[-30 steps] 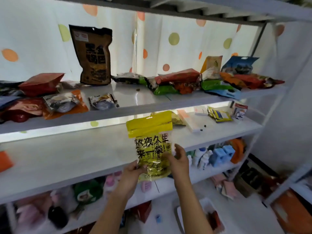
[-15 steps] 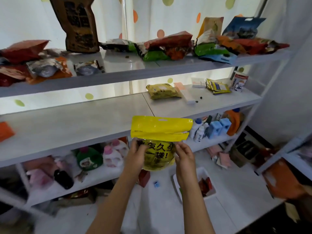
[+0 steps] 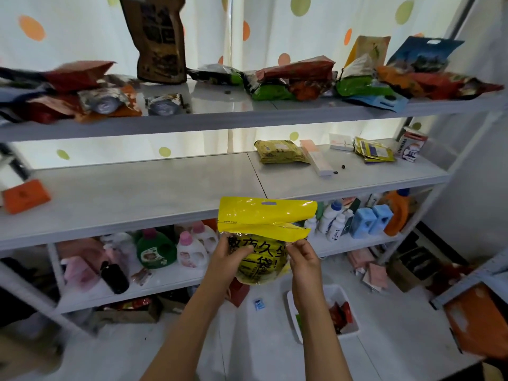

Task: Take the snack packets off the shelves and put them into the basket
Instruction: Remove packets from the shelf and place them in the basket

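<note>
Yellow packet (image 3: pixel 264 229) upright in both grips, left hand (image 3: pixel 229 259) and right hand (image 3: pixel 303 259) pinching its sides.

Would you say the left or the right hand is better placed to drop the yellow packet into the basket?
Probably the right hand: both grip the yellow packet, but the white basket sits directly below it, away from the left hand.
</note>
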The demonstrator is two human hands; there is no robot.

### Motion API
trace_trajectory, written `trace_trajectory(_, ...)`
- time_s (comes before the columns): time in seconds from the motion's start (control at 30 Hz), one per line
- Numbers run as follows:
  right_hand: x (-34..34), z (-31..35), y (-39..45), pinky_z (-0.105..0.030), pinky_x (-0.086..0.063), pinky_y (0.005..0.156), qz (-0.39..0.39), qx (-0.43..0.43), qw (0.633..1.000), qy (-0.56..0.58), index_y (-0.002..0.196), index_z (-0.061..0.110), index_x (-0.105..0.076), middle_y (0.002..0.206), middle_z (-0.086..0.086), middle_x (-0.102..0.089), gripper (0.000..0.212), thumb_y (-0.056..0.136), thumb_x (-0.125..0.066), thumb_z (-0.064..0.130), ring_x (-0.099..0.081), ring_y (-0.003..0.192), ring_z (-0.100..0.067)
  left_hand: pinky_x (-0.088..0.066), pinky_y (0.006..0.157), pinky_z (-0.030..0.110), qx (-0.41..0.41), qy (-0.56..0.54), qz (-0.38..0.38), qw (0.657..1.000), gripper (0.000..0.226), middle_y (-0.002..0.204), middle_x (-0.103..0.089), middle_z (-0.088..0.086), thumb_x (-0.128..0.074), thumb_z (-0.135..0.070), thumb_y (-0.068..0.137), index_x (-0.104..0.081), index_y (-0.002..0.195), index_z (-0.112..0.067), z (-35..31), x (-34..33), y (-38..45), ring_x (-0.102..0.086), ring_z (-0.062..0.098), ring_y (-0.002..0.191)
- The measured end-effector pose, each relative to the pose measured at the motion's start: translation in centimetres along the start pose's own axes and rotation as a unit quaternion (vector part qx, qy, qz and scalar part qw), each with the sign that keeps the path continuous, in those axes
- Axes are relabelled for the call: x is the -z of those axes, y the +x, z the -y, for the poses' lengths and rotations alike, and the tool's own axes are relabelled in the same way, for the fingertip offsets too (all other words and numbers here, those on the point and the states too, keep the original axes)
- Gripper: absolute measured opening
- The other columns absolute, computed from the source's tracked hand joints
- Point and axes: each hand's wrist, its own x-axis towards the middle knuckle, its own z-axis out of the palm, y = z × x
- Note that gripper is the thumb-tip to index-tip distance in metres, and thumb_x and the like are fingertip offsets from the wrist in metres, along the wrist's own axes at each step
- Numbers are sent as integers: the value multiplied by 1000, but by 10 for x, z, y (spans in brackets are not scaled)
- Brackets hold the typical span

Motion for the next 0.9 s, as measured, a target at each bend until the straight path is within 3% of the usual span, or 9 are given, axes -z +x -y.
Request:
trace_trajectory(0.13,3,1,-6,-21,-38,59,-4,11,1000,-13,80,7,-57,66,3,-54,14,94,-58,5,-48,61,-7,-51,62,13,-15,35,7,999,30,97,-70,1,-73,-4,82,-58,107,-14,7,-1,-3,-69,6,85)
trace_trajectory(0.27,16,-1,-7,-28,-42,71,-25,-4,1000,10,82,13,-60,78,0,-59,13,94,-61,7,-55,76,-13,-53,65,17,-40,28,26,998,24,96,-71,1,-69,-1,85,-60,102,-15,16,-9,-3,-70,6,84)
trace_trajectory(0.43,38,-2,-6,-27,-49,78,-42,-20,999,21,94,12,-66,93,-2,-67,7,93,-62,6,-63,91,-17,-58,81,44,-39,20,4,999,12,95,-74,10,-71,-8,85,-69,96,-11,27,-25,7,-71,28,92)
trace_trajectory(0.57,51,0,-1,-11,-51,64,-69,-23,997,24,109,9,-66,100,2,-71,19,92,-62,2,-66,86,-4,-55,87,53,-42,-2,18,999,17,105,-70,19,-74,-13,81,-72,98,-12,29,-42,22,-69,35,97)
trace_trajectory(0.63,55,-1,7,-10,-51,64,-87,-22,996,30,114,11,-66,107,3,-70,25,92,-62,1,-66,90,-2,-54,88,55,-40,-5,27,999,12,102,-71,19,-74,-10,82,-74,92,-17,31,-50,34,-68,37,97)
trace_trajectory(0.73,58,-5,15,-15,-54,71,-112,-32,993,16,115,18,-64,114,1,-69,28,90,-66,3,-66,99,-6,-52,90,58,-17,-13,56,998,14,97,-75,11,-72,-8,83,-73,94,-16,33,-63,51,-68,37,98)
trace_trajectory(0.9,78,-9,31,-34,-52,89,-189,-54,980,-39,120,20,-58,126,-4,-63,32,91,-68,13,-63,108,-18,-51,91,58,22,-28,115,993,16,99,-74,12,-73,-10,83,-73,99,-12,39,-89,79,-68,36,99)
